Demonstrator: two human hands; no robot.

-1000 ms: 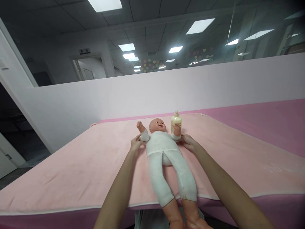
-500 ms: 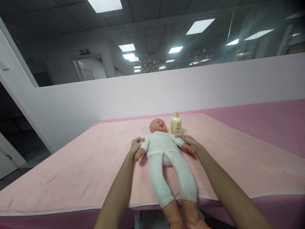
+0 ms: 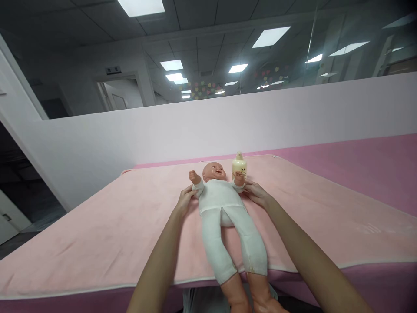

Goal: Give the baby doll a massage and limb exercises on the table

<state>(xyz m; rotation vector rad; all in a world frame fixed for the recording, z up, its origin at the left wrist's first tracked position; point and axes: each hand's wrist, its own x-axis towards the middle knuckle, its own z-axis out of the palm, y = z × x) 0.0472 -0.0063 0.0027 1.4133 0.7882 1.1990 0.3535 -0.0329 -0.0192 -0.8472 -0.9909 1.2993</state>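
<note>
While bright panels light the ceiling (image 3: 97, 19) and show in the wide window (image 3: 215, 54), the room itself is plain: a white wall (image 3: 195, 130) runs below the glass, and a dark opening (image 3: 35, 191) lies off to the left. Against that wall is a broad pink surface (image 3: 368, 165), much of it under a pale pink blanket (image 3: 114, 230) with a white edge, probably spread as a soft layer for what rests on it.

On the blanket, near its front edge, the doll (image 3: 221, 195) lies on its back, head away from the person and lower legs hanging past the edge; placed so, its trunk seems to come within easy reach of both arms. It wears white clothing, and its moulded hands (image 3: 194, 177) are lifted. Just beyond one of them, beside the head, a pale yellow bottle (image 3: 239, 163) stands upright, partly covered from view, perhaps put there to be close yet clear of the trunk.

The left hand (image 3: 186, 196) curls in on one sleeve (image 3: 199, 187), and the right hand (image 3: 256, 193) on the other, each pinching the clothed arm from its outer side, likely to support the pair evenly. How firmly they press cannot be told.
</note>
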